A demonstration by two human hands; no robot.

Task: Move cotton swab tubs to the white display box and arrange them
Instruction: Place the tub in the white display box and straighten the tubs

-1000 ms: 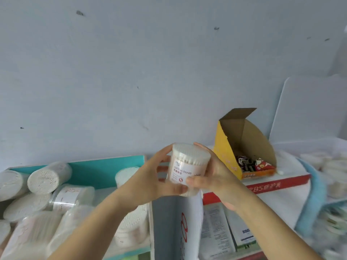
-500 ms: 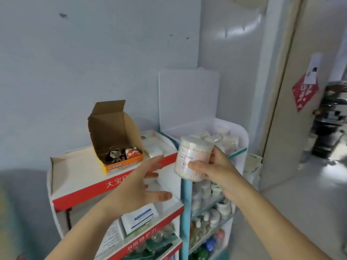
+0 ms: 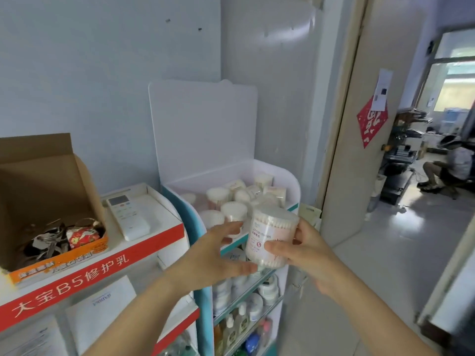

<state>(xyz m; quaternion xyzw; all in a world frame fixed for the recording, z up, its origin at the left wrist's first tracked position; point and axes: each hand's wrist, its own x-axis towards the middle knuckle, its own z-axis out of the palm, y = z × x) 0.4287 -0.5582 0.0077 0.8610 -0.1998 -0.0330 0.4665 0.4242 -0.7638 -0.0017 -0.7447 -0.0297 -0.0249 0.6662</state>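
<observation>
Cotton swab tub hovering just in front of the white display box, long axis nearly upright, lid end pointing up, label facing back here. Gripping it with right hand, fingers and thumb curling round. Holding left hand open just beside it, grabbing nothing.

Tubs in display box

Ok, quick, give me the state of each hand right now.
Left hand: open, fingers straight, holding nothing.
Right hand: closed around the cotton swab tub, thumb across its front.
</observation>
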